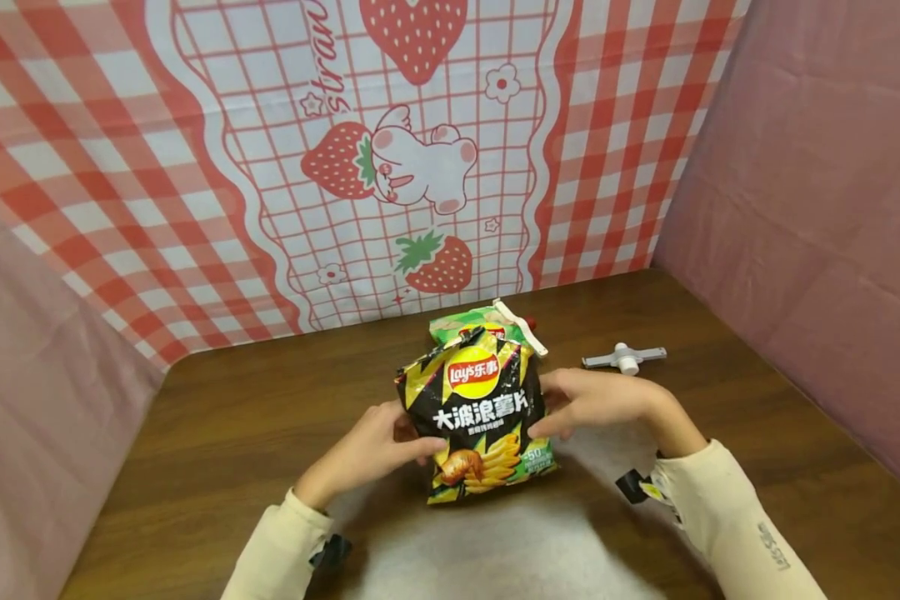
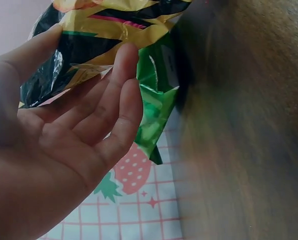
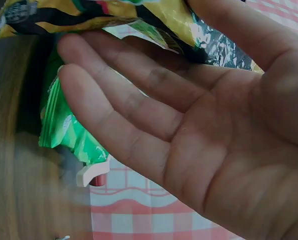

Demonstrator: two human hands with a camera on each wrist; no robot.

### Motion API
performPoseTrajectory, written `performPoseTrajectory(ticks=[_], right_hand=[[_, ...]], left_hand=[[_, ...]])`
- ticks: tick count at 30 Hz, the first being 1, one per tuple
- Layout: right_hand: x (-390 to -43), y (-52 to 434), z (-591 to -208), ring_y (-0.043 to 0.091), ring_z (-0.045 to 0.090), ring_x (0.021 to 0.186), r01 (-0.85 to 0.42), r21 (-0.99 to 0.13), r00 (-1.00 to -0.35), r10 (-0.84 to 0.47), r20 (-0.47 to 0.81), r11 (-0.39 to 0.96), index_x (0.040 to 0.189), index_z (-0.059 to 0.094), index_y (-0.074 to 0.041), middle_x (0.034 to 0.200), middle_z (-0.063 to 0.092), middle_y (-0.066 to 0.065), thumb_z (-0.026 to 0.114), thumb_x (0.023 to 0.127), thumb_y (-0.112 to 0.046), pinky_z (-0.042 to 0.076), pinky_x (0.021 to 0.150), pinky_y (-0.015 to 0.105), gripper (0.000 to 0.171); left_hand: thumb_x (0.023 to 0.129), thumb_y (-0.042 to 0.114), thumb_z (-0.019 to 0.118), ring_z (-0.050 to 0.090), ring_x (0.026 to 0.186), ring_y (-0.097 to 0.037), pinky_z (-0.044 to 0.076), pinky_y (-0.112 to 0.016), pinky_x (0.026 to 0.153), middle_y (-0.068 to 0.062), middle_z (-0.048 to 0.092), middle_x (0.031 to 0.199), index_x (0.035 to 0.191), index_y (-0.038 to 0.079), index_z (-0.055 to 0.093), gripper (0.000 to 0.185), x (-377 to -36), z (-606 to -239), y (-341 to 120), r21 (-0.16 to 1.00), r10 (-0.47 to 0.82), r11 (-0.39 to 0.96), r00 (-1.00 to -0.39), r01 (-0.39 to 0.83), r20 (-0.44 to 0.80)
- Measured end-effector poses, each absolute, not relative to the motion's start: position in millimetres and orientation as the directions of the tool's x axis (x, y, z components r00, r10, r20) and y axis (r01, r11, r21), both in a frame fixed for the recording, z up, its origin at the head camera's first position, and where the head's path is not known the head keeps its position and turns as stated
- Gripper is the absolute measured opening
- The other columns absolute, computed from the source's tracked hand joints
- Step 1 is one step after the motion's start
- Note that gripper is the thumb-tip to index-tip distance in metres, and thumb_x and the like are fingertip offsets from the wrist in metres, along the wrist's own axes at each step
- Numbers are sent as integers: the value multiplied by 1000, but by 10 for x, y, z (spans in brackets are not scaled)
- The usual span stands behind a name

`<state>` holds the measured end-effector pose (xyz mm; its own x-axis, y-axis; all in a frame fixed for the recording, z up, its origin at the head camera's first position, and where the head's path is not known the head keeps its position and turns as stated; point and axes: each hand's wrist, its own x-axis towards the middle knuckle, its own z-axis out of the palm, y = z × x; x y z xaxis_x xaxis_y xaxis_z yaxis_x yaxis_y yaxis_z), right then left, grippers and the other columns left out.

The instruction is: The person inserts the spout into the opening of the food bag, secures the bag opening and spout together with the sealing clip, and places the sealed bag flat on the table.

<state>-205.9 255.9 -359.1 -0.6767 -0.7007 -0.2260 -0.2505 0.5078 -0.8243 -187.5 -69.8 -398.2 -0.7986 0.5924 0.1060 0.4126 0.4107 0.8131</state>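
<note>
Upright, the black-yellow chip bag (image 1: 478, 417) looks crinkled.

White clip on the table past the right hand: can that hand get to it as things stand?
Probably yes. The clip lies alone on bare table just beyond the right hand, with nothing between them. But that hand holds the chip bag between thumb and fingers, so it must let go first.

head view overhead, wrist views close-up, sharing chip bag (image 1: 480, 417)
</note>
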Motion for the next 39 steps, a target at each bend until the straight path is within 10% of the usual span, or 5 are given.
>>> performPoseTrajectory(ticks=[8, 15, 27, 39], right_hand=[[-2099, 2550, -3658, 17, 55, 62, -295, -759, -699, -672, -243, 581, 98, 65, -8, 66, 59, 2, 75, 89, -29, 45, 59, 28, 25], [-2132, 2590, -3731, 30, 66, 72, -239, -768, -710, -647, -279, 594, 98, 65, -6, 76, 69, 10, 70, 93, -28, 55, 68, 44, 22], [-2219, 2741, -3729, 33, 67, 75, -234, -779, -717, -644, -266, 582, 99, 63, 2, 79, 69, 15, 64, 98, -27, 56, 71, 48, 29], [-2356, 3476, -3676, 25, 65, 79, -217, -609, -946, -319, -61, 763, 119, 60, 3, 88, 68, 10, 65, 98, -27, 54, 68, 38, 37]], left_hand=[[93, 30, 72, 69, 68, -28, 53, -28, 63, -7, 71, 79, 120, 9, 61, 36, -1909, -4066, -700, 820, 582, 418, -809, 390, 88], [97, 31, 66, 69, 70, -28, 52, -29, 59, -7, 69, 84, 119, 9, 57, 32, -1929, -4159, -666, 831, 542, 437, -838, 344, 63], [98, 40, 63, 67, 70, -21, 51, -31, 61, -6, 68, 79, 151, 5, 20, 76, -1928, -4222, -630, 829, 424, 508, -905, 233, -6], [100, 32, 61, 69, 74, -22, 53, -32, 67, -8, 70, 88, 150, 8, 28, 65, -1947, -4191, -660, 825, 422, 498, -906, 266, 37]])
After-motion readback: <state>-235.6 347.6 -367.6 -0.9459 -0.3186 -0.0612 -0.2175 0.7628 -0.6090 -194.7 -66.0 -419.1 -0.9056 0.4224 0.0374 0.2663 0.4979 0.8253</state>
